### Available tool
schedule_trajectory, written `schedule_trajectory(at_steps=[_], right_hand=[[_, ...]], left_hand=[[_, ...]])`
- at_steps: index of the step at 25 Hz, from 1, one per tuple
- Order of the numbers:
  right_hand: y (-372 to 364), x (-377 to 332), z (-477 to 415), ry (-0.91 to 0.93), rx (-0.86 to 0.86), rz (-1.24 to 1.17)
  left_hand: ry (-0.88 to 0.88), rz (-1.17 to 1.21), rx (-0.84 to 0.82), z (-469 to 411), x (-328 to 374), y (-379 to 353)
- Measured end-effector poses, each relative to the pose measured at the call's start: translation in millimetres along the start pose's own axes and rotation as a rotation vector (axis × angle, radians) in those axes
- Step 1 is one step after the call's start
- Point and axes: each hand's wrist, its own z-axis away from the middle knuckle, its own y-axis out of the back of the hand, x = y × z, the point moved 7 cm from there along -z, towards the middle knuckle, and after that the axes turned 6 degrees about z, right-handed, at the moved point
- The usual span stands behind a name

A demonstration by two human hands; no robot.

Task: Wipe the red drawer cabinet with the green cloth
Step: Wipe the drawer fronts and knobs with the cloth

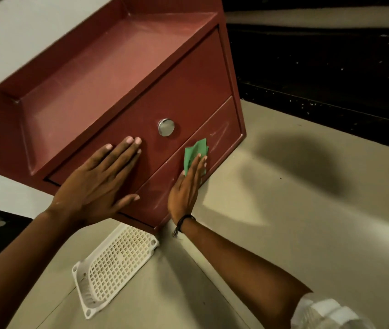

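The red drawer cabinet (122,74) stands on the pale floor with two drawer fronts facing me and a round silver knob (166,127) on the upper one. My left hand (98,184) lies flat with fingers spread on the upper drawer front, left of the knob. My right hand (187,186) presses the green cloth (194,150) flat against the lower drawer front near its right end. The cloth shows beyond my fingertips; the rest is hidden under the palm. Pale streaks mark the lower drawer to the right of the cloth.
A white perforated plastic tray (115,264) lies on the floor just in front of the cabinet's lower corner. A dark speckled strip (331,74) runs along the right behind the cabinet. A pale wall (10,43) is at the left. My shadow falls on the floor at right.
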Motion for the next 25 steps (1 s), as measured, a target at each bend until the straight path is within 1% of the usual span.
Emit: schedule_trajectory(at_steps=[2, 4, 6, 8, 11, 13, 15, 17, 19, 23, 25], right_hand=[[-4.7, -4.7, 23.4, 0.013, -0.012, -0.016], [-10.5, -6.2, 43.6, 0.047, -0.07, -0.031], [-10.3, -7.7, 45.3, 0.054, -0.092, -0.036], [-7.4, -9.7, 30.2, 0.031, -0.061, -0.031], [1.4, 2.7, -5.7, -0.05, 0.017, -0.075], [3.6, 7.4, -10.2, -0.073, 0.03, -0.099], [-1.1, 3.0, 13.2, -0.043, 0.017, -0.107], [-14.4, -8.8, 47.9, 0.019, -0.057, -0.104], [-19.9, -15.8, 62.6, 0.089, -0.126, -0.093], [-13.8, -14.5, 38.4, 0.035, -0.111, -0.109], [-14.1, -20.2, 43.5, 0.025, -0.083, -0.105]], left_hand=[[0.005, -0.003, 0.011, -0.9, 1.8, 1.1], [-0.002, -0.009, 0.012, -2.1, 2.0, 0.8], [0.007, -0.014, 0.02, 0.1, 3.4, -0.3], [0.027, -0.02, 0.015, -1.5, 6.2, -1.5], [0.036, -0.021, 0.004, -5.0, 11.9, -7.9], [0.041, -0.024, 0.006, -4.9, 11.5, -8.5], [0.041, -0.024, 0.008, -4.0, 11.8, -8.9], [0.037, -0.02, -0.005, -4.8, 10.8, -8.6], [0.023, -0.031, -0.011, -4.9, 11.9, -9.5], [0.025, -0.008, -0.005, -5.1, 11.0, -9.5], [0.028, 0.016, 0.007, -4.8, 10.5, -9.7]])
